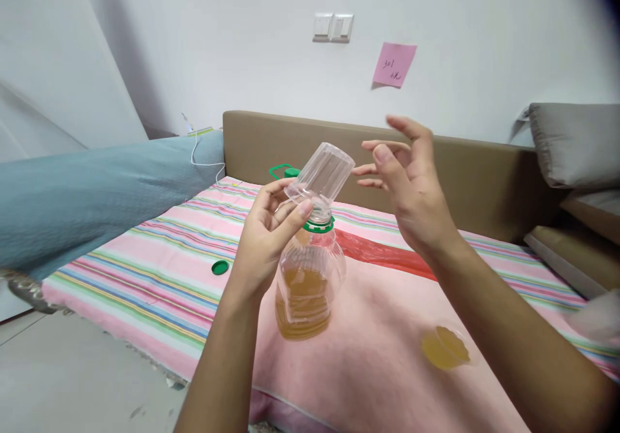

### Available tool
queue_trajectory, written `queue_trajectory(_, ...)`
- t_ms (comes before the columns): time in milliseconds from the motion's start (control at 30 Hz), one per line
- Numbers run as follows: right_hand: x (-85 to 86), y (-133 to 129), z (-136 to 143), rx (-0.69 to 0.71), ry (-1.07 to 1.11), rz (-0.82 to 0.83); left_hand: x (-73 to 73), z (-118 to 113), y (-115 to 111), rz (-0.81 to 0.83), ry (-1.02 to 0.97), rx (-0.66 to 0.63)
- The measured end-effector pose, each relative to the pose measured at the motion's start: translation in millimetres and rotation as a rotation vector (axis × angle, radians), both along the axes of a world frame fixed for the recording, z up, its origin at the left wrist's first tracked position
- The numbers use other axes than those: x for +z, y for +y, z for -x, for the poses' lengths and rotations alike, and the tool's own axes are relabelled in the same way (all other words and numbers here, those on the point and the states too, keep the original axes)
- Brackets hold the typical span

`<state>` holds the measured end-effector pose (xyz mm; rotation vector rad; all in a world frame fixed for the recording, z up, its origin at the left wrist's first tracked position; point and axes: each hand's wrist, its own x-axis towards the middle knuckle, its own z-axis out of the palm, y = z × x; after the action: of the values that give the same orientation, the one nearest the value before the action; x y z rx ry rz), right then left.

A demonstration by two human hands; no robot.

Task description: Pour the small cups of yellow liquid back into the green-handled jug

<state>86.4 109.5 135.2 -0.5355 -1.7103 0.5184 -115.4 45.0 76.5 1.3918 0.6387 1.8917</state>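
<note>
A clear plastic cup (325,169) is tilted, its wide rim toward the lower left, just over the mouth of a clear plastic bottle. My left hand (271,226) grips the cup near its rim between thumb and fingers. The bottle (305,297) stands upright with a green collar round its neck and amber liquid in its lower part. To the right of the cup, my right hand (411,181) is raised with fingers apart, holding nothing. A round green cap (219,267) lies on the striped sheet left of my left hand.
Near my right forearm is a transparent container with yellow liquid (445,348). A red plastic sheet (382,254) lies behind the bottle. Further back stand a green cap and handle (285,172), before a brown headboard (465,168). Grey cushions (576,142) are stacked at right.
</note>
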Motion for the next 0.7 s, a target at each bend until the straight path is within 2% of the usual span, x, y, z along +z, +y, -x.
queue_trajectory(533,5.1,-6.0,0.0,0.087,-0.095,0.002,-3.1,1.6,-1.0,0.012,0.032,0.018)
queue_trajectory(700,7.9,-6.4,0.9,0.054,-0.154,-0.007,-0.9,2.6,0.5,0.007,0.055,0.038)
